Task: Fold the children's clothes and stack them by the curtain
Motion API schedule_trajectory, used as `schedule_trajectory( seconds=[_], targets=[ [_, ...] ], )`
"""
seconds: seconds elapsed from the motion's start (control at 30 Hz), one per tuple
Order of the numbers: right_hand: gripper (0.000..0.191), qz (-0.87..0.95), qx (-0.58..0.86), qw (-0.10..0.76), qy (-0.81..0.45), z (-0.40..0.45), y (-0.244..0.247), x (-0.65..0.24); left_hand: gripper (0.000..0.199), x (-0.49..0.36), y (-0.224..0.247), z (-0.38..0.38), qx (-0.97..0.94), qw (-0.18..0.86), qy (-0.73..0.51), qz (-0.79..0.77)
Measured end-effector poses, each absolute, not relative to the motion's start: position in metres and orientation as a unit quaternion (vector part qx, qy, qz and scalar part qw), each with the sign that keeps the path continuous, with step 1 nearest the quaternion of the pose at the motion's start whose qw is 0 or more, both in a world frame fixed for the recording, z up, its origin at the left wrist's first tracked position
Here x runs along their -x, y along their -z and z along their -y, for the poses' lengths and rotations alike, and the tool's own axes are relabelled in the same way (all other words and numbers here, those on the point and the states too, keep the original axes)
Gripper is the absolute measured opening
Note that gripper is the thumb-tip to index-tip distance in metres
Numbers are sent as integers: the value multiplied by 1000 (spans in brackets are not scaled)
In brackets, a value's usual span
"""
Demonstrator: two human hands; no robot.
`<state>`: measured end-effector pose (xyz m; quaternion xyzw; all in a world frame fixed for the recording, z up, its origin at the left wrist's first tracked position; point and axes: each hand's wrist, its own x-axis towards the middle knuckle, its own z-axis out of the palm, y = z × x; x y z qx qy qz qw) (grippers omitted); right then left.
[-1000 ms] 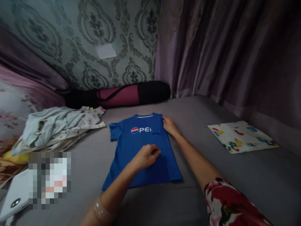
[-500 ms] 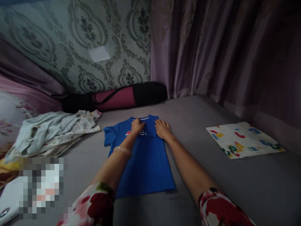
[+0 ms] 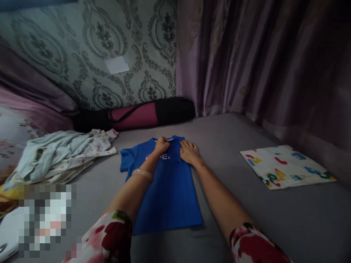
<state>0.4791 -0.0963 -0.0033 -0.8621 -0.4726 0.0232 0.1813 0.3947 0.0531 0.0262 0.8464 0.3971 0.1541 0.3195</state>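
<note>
A blue T-shirt with a printed logo and white letters lies on the grey bed sheet, its collar away from me. Its left-side sleeve is spread out; on the right side no sleeve sticks out. My left hand is closed on the shirt's cloth just below the collar, partly covering the print. Flat on the shirt's right edge near the shoulder rests my right hand, its fingers extended and slightly apart.
A folded cloth with coloured letters lies at the right. Rumpled light clothes are heaped at the left, above a white object beside a pixelated patch. A black and maroon long bag lies along the wall.
My left hand has shifted slightly right and toward the collar, and more of the white lettering shows. My right hand remains at the shirt's right edge. The view has tilted slightly.
</note>
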Motion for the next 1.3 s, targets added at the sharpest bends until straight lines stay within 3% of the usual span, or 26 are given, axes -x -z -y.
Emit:
schedule_trajectory(
  seconds=[0.27,0.6,0.87,1.03,1.3],
  targets=[
    [56,473,862,179,-38,96,3,-481,36,-388,-17,-11,-919,250,-201,-231],
    [59,476,857,188,-65,95,3,-492,30,-373,-4,11,-953,111,-159,-231],
    [47,430,847,307,-51,91,2,-502,36,-370,17,9,-925,147,-245,-248],
    [43,481,841,247,-10,94,4,-490,38,-369,21,8,-895,202,-301,-260],
    [52,492,849,190,-33,93,0,-488,41,-366,21,7,-882,255,-317,-238]
  ],
)
